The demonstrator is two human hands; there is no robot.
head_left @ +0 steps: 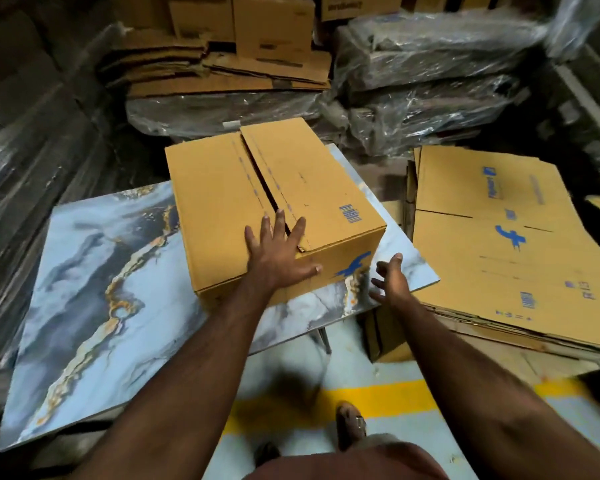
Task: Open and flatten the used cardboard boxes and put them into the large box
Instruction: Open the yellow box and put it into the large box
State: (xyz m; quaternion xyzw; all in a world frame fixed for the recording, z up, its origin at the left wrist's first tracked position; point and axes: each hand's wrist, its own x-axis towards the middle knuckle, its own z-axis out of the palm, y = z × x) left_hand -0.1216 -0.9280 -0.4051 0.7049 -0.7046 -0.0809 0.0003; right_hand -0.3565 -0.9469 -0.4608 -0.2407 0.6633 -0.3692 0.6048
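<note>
- Box (274,206) upright on marbled table (94,271), toward far right part of top; top flaps closed, dark gap running along centre seam.
- Left hand (278,254) flat on near top edge of box, fingers spread and straight, thumb down over near side face; pressing, not gripping.
- Right hand (390,280) off box, just beside near right corner, fingers loosely spread, holding nothing.
- Handling, judged: corrugated card, stiff in panels, weak at creases; likely light if empty, though contents not visible. Matte surface, little slip expected.
- Best hold, judged: fingers into seam gap to lift flaps, or palms on opposite side faces to turn it over.
- Stack of flattened boxes (499,244) to right, resting on what seems the large box (388,337); only a corner of its wall showing, so identity uncertain.
- Hidden: box underside, far face, any tape on the bottom.
- Far background: wrapped bundles (430,81) and more cardboard (222,67), dim and blurred; print illegible.
- Floor stripe and a foot near bottom edge, blurred.
</note>
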